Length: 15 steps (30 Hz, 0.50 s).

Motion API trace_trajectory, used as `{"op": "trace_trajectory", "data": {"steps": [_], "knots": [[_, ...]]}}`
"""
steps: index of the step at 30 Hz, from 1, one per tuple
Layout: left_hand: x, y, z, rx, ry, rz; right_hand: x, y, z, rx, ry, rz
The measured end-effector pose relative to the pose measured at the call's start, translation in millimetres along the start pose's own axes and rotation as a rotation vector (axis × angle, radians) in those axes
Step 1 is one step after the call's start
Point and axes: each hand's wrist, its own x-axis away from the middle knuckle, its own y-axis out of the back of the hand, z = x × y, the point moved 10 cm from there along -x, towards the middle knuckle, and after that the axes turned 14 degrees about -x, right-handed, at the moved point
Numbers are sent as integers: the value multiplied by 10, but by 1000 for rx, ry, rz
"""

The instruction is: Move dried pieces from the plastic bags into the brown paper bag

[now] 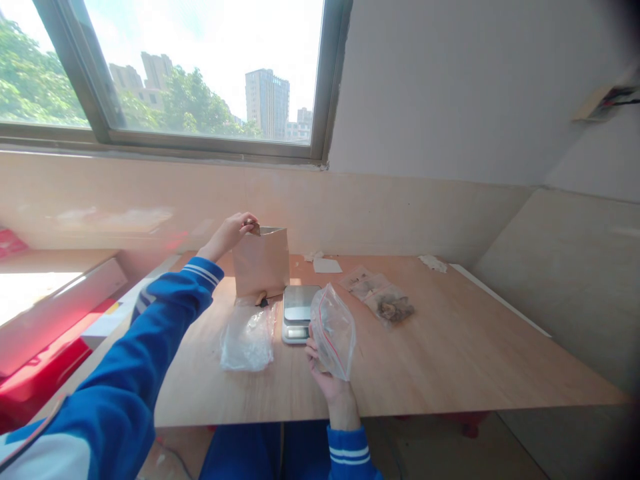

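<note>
My left hand (234, 231) is at the open top of an upright brown paper bag (261, 267), its fingers closed on a small brown piece (254, 229) whose kind I cannot make out. In front of me, my right hand (327, 380) grips a clear zip-lock bag (336, 330) with a red seal line, its mouth gaping. Just behind that bag stands a kitchen scale (301, 303) with a bare metal plate. Clear plastic bags (247, 340) lie in a pile left of the scale. A small dark and tan scrap (261, 300) lies by the paper bag's base.
Filled clear bags with brown dried-looking contents (393, 308) lie right of the scale on the wooden table (465, 347). White paper (327, 265) and crumpled tissue (433, 263) are near the wall. A window (210, 73) is above; red objects (47, 380) stand at left.
</note>
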Motion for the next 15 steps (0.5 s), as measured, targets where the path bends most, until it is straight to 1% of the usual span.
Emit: {"op": "trace_trajectory", "data": {"steps": [2,4,8,12,15], "knots": [[-19,-109,-10,-8,-28,53,1,3,2,15,2,1],[-29,-171,-1,-12,-41,74,0,13,6,20,5,-4],[-42,-211,41,-53,-12,99,4,9,1,29,4,-5],[-26,-254,28,-103,12,140,18,12,-37,6,-26,-36],[7,-240,-32,-174,-15,109,28,1,-35,-5,-17,-47]]}}
